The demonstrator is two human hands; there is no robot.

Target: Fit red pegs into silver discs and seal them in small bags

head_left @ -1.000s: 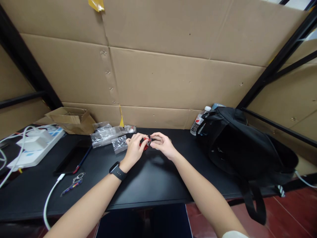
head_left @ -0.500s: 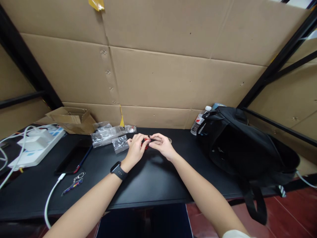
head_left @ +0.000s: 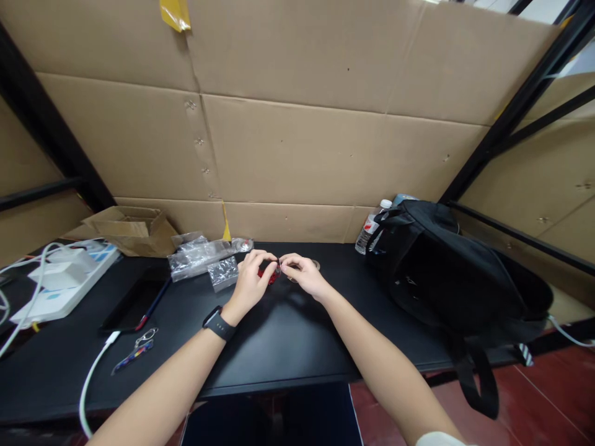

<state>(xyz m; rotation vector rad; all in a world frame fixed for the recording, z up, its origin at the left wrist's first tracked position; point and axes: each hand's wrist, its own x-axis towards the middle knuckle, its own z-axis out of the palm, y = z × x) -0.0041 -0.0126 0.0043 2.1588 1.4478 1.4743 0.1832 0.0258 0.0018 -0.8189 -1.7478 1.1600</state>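
Note:
My left hand (head_left: 253, 276), with a dark watch (head_left: 218, 323) on its wrist, is closed around a small red object (head_left: 273, 276). Fingers cover much of that object, so its kind does not show. My right hand (head_left: 304, 274) meets the left one, thumb and fingertips pinched at the object's right side on something thin and dark. A tan ring, like a tape roll (head_left: 317, 265), lies partly hidden behind my right hand. Just left of my left hand stands a small box in clear wrap (head_left: 223, 273).
Clear plastic packaging (head_left: 198, 257) and an open cardboard box (head_left: 134, 230) lie at the back left. A phone (head_left: 134, 300), keychain (head_left: 134, 354) and power strip (head_left: 69, 288) are left. A water bottle (head_left: 367, 234) and black backpack (head_left: 455, 279) stand right. Cardboard walls the black desk (head_left: 283, 353).
The view has shifted slightly. Both hands stay together at the red object; the fingers have moved a little, and more of the red shows below my left thumb.

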